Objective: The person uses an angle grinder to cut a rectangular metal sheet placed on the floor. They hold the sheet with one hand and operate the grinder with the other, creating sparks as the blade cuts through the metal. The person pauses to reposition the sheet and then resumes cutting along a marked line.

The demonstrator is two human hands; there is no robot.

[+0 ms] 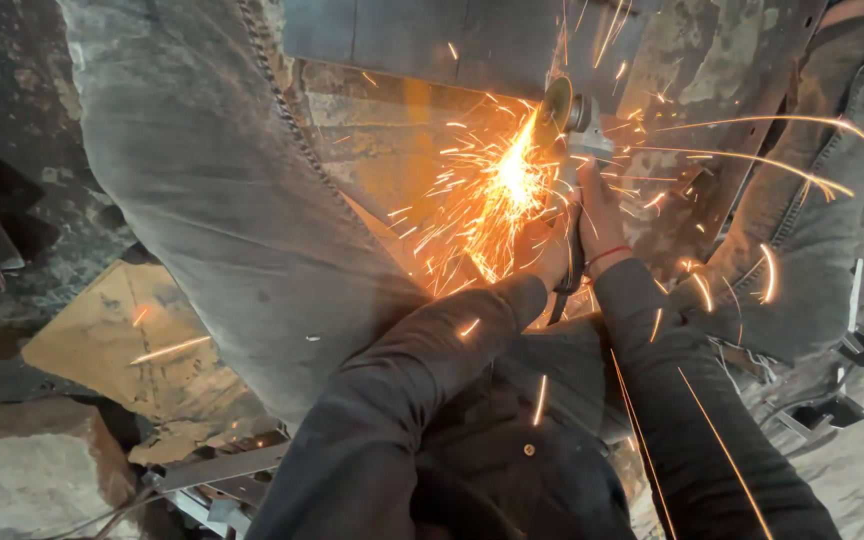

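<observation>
Both hands grip one angle grinder. The left hand is wrapped tight around the near end of the grinder. The right hand sits just beside it, closed on the body, with a red thread on its wrist. The grinder's long side runs away from the hands, up toward the top of the view. Its round disc is at the far end, standing on its edge. The disc touches a grey metal plate just past the hands. Bright orange sparks spray back over the left hand and fly out to the right. The person's bent knees in dusty jeans stand on both sides of the hands. A brown cardboard piece lies on the floor, far to the left of the hands. A dark cord hangs down between the two wrists.
</observation>
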